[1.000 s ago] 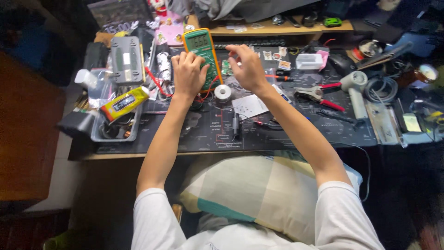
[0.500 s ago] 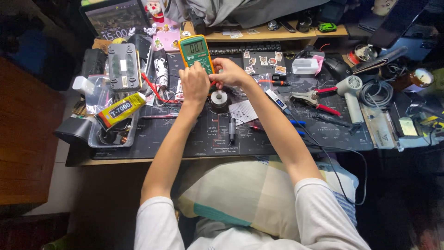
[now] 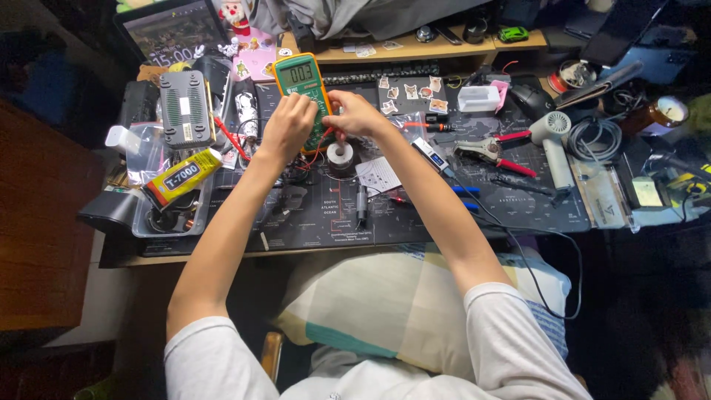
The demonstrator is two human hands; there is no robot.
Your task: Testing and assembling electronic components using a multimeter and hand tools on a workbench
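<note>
Both hands up at back of bench, near middle. Left hand (image 3: 287, 126) curled, resting on green and orange meter (image 3: 302, 92); can't tell if it grips anything. Right hand (image 3: 354, 115) just beside it, fingers pinched on thin red wire (image 3: 324, 138). Meter lies flat, screen toward back edge. Little white roll (image 3: 341, 155) sits just below hands. Yellow glue tube (image 3: 178, 178) in clear tray (image 3: 164, 222) near left edge. Red-handled pliers (image 3: 485, 150) and white blower (image 3: 554, 144) toward right edge. Pillow (image 3: 392, 311) on lap below front edge
</note>
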